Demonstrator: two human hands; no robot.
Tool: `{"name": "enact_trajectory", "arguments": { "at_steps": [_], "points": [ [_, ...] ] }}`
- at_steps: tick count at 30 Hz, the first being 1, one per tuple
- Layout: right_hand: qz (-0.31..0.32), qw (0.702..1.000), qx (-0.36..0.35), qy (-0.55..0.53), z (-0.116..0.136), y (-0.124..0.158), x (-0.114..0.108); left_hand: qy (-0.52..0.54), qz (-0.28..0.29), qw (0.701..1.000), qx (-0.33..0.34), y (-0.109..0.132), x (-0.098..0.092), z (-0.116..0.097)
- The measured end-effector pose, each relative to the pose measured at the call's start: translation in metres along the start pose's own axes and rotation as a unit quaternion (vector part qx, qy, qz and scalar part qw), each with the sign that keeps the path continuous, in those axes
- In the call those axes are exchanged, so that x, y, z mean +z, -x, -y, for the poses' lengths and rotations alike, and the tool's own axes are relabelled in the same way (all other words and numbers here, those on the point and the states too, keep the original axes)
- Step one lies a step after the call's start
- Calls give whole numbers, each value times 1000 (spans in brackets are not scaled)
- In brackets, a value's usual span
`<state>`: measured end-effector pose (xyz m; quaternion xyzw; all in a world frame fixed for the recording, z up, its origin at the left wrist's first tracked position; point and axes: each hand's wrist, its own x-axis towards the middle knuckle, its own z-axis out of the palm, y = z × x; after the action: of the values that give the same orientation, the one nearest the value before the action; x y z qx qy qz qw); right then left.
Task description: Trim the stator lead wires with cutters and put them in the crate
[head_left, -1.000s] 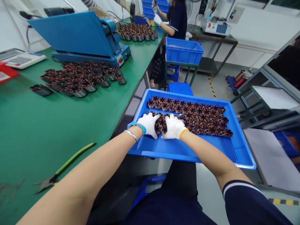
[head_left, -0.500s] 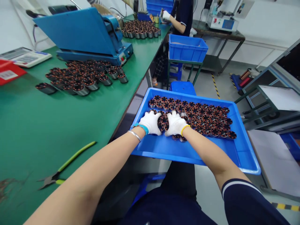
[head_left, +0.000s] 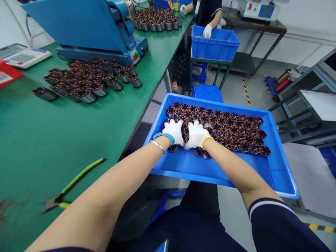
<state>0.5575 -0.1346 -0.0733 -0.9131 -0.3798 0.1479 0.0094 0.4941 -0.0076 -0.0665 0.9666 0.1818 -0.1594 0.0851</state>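
Note:
My left hand, in a white glove, is closed over wound metal cores near the left end of the blue tray. Close beside it, my right hand, also gloved, is closed on cores of the same group. Fingers and thumbs hide most of what they grip; a few dark cores show in the narrow gap between the hands. Rows of upright copper-wound cores fill the tray's middle and right. One core stands just below my left hand.
On the green bench are more cores, green-handled pliers, a blue machine and a scale. Beyond the tray are a blue stool and a blue bin, with a person's gloved hand at it.
My hands have come closer together over the cores. A core formerly covered now shows below my left hand. The other person's gloved hand has appeared at the blue bin. The view has shifted slightly.

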Motion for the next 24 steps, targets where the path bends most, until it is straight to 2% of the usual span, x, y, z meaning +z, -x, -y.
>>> {"name": "enact_trajectory", "arguments": {
  "at_steps": [7,14,18,24],
  "points": [
    [-4,1000,-1,4,2,5,-3,-9,1,999,32,0,-7,5],
    [34,998,-26,38,-2,2,-10,-2,-8,999,41,3,0,8],
    [34,997,-41,48,-5,3,-9,4,-19,999,36,7,5,7],
    [61,993,-57,85,-5,-1,-12,16,-24,999,33,10,6,5]
  ]
}}
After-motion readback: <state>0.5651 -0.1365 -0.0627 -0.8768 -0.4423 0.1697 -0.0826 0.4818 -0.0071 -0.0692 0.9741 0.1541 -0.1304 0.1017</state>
